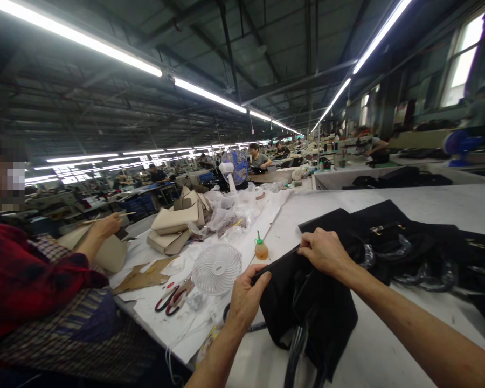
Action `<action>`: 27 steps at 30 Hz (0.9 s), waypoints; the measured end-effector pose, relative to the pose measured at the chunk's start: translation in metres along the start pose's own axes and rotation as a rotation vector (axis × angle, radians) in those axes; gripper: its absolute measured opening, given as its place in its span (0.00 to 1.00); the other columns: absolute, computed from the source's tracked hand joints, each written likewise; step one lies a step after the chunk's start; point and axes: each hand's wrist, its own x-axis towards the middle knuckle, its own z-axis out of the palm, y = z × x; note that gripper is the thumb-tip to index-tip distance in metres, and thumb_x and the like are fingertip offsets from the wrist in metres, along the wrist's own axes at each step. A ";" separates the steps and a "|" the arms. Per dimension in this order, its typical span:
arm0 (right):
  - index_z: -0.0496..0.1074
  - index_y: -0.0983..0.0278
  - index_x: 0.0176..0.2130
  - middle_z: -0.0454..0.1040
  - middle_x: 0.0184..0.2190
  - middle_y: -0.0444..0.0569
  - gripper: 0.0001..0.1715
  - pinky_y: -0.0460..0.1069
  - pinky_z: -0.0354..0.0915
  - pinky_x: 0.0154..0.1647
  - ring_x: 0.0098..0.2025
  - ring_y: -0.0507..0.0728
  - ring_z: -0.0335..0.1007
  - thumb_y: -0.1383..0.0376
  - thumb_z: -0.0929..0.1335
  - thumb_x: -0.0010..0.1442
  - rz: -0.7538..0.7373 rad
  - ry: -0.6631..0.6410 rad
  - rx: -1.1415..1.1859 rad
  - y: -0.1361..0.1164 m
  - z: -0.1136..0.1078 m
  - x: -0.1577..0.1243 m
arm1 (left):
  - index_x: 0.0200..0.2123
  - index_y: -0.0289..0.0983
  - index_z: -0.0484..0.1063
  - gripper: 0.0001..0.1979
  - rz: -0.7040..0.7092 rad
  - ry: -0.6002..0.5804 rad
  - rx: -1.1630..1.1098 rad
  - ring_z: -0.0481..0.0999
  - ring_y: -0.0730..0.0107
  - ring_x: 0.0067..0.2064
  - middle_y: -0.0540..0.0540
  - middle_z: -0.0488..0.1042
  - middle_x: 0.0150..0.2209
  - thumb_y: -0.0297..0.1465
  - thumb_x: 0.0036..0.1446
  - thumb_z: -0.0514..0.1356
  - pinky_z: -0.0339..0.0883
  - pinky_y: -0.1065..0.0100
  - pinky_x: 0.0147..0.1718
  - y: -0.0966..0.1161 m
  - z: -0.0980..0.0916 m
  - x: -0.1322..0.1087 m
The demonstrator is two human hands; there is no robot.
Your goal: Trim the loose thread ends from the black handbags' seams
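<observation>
A black handbag (319, 318) is held up over the white table, its plastic-wrapped handles hanging toward me. My left hand (248, 293) grips the bag's edge at the left corner, thumb on top. Farther along the same edge, my right hand (321, 250) pinches the black material between thumb and fingers. More black bags (420, 237) with gold-coloured fittings and wrapped handles lie to the right of my right hand. Beyond my left hand stands a small bottle (261, 249) with a green nozzle and amber liquid.
Left of my hands are a clear round fan (217, 268) and red-and-black scissors (173, 299). Beige bags (173, 218) and crumpled plastic (234, 207) are piled behind. A co-worker in a red plaid sleeve (36, 275) holds a thin stick at the left. A blue fan (235, 166) stands farther back.
</observation>
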 end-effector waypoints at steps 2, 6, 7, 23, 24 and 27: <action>0.74 0.61 0.28 0.70 0.27 0.48 0.08 0.50 0.51 0.39 0.36 0.56 0.64 0.59 0.69 0.53 0.001 -0.009 -0.004 0.000 0.002 0.002 | 0.40 0.38 0.74 0.16 0.004 0.006 0.009 0.73 0.67 0.35 0.48 0.77 0.33 0.41 0.52 0.59 0.66 0.71 0.33 0.000 0.000 0.000; 0.73 0.60 0.33 0.72 0.27 0.47 0.07 0.50 0.49 0.38 0.38 0.56 0.64 0.60 0.69 0.53 0.003 0.015 0.013 -0.001 0.004 0.004 | 0.40 0.37 0.74 0.17 -0.002 -0.004 -0.005 0.73 0.68 0.34 0.48 0.77 0.32 0.42 0.52 0.60 0.66 0.71 0.32 -0.001 0.000 0.000; 0.73 0.60 0.37 0.72 0.27 0.46 0.09 0.50 0.49 0.39 0.39 0.57 0.64 0.61 0.69 0.53 0.000 0.018 0.020 -0.001 0.004 0.005 | 0.40 0.37 0.74 0.17 -0.004 -0.009 -0.011 0.73 0.68 0.33 0.48 0.77 0.32 0.42 0.52 0.60 0.66 0.71 0.32 -0.001 0.000 -0.001; 0.76 0.58 0.30 0.75 0.30 0.47 0.08 0.55 0.44 0.43 0.42 0.57 0.60 0.64 0.66 0.54 -0.062 -0.060 -0.052 -0.011 -0.010 0.003 | 0.36 0.35 0.75 0.14 -0.047 0.095 -0.027 0.71 0.70 0.30 0.49 0.76 0.28 0.40 0.51 0.61 0.63 0.72 0.28 -0.003 0.007 -0.003; 0.76 0.58 0.29 0.75 0.30 0.46 0.07 0.55 0.44 0.43 0.42 0.57 0.60 0.64 0.66 0.54 -0.071 -0.045 -0.063 -0.011 -0.010 0.002 | 0.35 0.35 0.75 0.14 -0.045 0.116 -0.025 0.71 0.70 0.30 0.48 0.76 0.28 0.40 0.50 0.61 0.63 0.72 0.28 -0.004 0.008 -0.002; 0.76 0.59 0.28 0.74 0.30 0.46 0.07 0.55 0.44 0.42 0.41 0.57 0.59 0.65 0.67 0.54 -0.099 -0.005 -0.085 -0.010 -0.009 0.001 | 0.35 0.35 0.76 0.14 -0.033 0.160 -0.012 0.71 0.70 0.31 0.48 0.76 0.29 0.39 0.50 0.62 0.64 0.72 0.30 -0.006 0.009 -0.002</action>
